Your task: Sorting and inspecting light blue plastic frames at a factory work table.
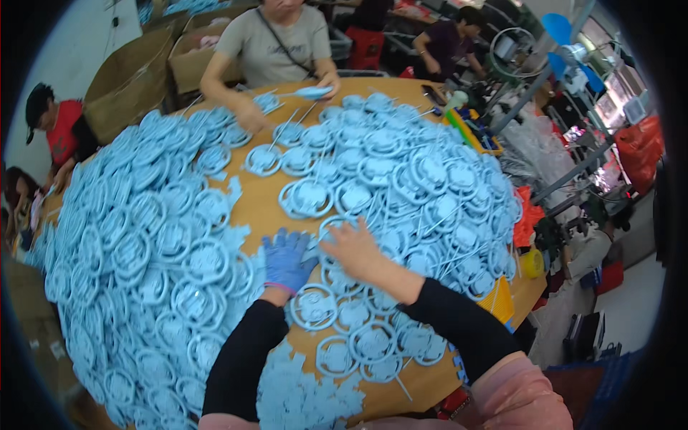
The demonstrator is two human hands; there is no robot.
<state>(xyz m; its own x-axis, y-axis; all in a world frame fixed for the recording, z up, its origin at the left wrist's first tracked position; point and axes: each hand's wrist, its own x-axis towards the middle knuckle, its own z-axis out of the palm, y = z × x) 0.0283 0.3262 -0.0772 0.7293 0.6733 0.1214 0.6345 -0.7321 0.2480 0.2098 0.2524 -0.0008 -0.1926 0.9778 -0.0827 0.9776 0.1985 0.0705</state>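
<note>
Left hand (pixel 287 259), blue-gloved, flat and spread on light-blue ring mouldings (pixel 314 306), frame centre. Right hand (pixel 352 245), bare, fingers splayed on same rings, gripping nothing. Risk: heaped rings (pixel 143 258) interlock, slide off tabletop (pixel 261 201) edge.

round wooden table (pixel 261 201) | heaped light-blue plastic rings (pixel 136 251) | flat blue pieces (pixel 301 394)

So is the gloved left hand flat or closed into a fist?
Flat: the left hand lies spread, fingers out, on the light blue plastic rings.
</note>
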